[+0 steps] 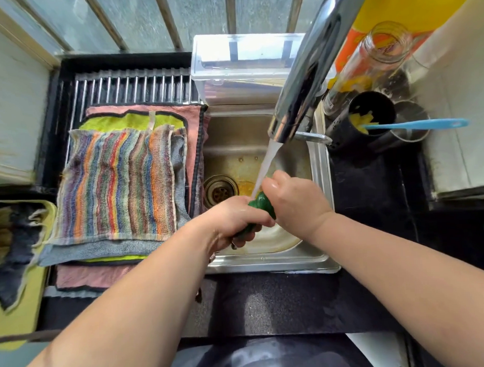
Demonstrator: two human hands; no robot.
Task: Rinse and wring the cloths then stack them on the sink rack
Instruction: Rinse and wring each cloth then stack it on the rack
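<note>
Two hands, left (236,219) and right (296,200), grip a green cloth (260,202) over the steel sink (265,260) in a black counter (373,195).

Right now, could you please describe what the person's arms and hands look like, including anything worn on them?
Both forearms are bare down to the frame's lower edge, and no sleeve shows. The left hand and right hand wear no gloves, and no watch, bracelet or ring is visible on the parts that show. Both hands look wet and glossy.
</note>
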